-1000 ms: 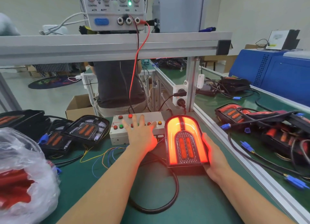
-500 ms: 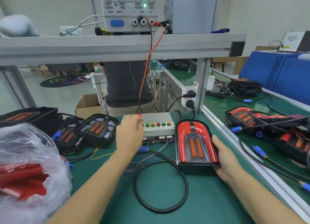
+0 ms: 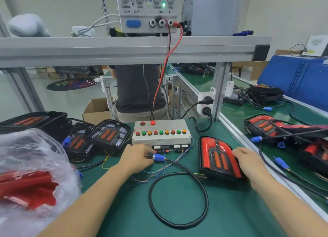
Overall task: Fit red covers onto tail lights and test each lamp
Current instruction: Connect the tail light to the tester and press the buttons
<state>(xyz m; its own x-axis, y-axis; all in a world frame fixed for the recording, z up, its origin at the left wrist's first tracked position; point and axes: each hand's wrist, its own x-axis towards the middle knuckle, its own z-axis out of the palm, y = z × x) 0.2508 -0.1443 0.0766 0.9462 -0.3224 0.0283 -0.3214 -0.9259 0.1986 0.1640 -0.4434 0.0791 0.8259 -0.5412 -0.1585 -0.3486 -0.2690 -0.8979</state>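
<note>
Since a moment ago, my left hand point(image 3: 136, 158) has come off the button box point(image 3: 161, 133) and is now pinching the blue connector point(image 3: 159, 156) just in front of it, finger and thumb closed on the plug. The tail light point(image 3: 219, 158) with its red cover is no longer glowing; it is lying dark on the green bench mat point(image 3: 177, 233), to the right of the box. My right hand point(image 3: 248, 163) is resting against the lamp's right edge, fingers fairly straight and touching the cover rather than curling round it.

From the connector a black cable point(image 3: 177, 201) is running toward me in a wide loop on the mat and back to the lamp's near left corner. Thin coloured wires point(image 3: 159, 171) are spreading out from under the box, crossing beneath the cable.

To the left, uncovered tail lights point(image 3: 108, 134) are sitting stacked with their own leads, and nearer me a clear plastic bag point(image 3: 32, 165) is holding red covers point(image 3: 26, 187). Beyond the aluminium rail point(image 3: 236, 133) on the right, more covered lamps point(image 3: 262, 125) and blue plugs are lying tangled. Overhead, a power supply point(image 3: 147, 9) is sitting on the shelf with its green light on, red and black leads dropping down to the box. Another person's torso point(image 3: 136, 87) is showing behind the frame.
</note>
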